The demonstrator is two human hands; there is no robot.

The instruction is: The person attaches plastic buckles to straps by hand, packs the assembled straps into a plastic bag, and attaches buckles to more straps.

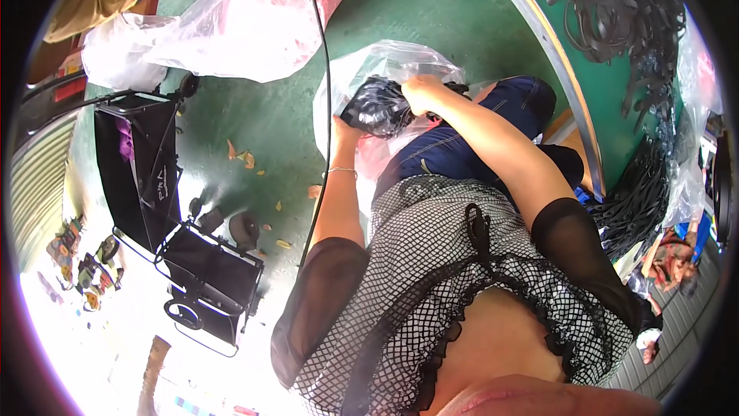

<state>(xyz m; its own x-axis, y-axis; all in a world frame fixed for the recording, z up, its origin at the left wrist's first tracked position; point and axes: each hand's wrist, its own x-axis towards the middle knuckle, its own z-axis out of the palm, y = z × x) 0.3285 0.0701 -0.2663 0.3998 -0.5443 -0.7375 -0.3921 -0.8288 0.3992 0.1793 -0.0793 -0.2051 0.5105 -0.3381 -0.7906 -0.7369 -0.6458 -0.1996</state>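
Observation:
A shiny plastic bag with black contents [382,106] is between my hands, above my lap; I cannot make out what is inside. My right hand [422,94] is closed in a fist on its right end, where some black stuff sticks out. At its left edge, my left hand [346,128] grips the bag, the fingers mostly hidden beneath it. Behind and under it spreads a large clear plastic bag [332,70] with something pinkish showing low down.
Large clear sacks with pink contents [262,16] lie ahead on the green floor. A black folding cart [138,177] stands to the left. Black straps [616,16] are heaped on a green table with a metal edge [566,70] at right. A black cable [327,70] hangs close to my left arm.

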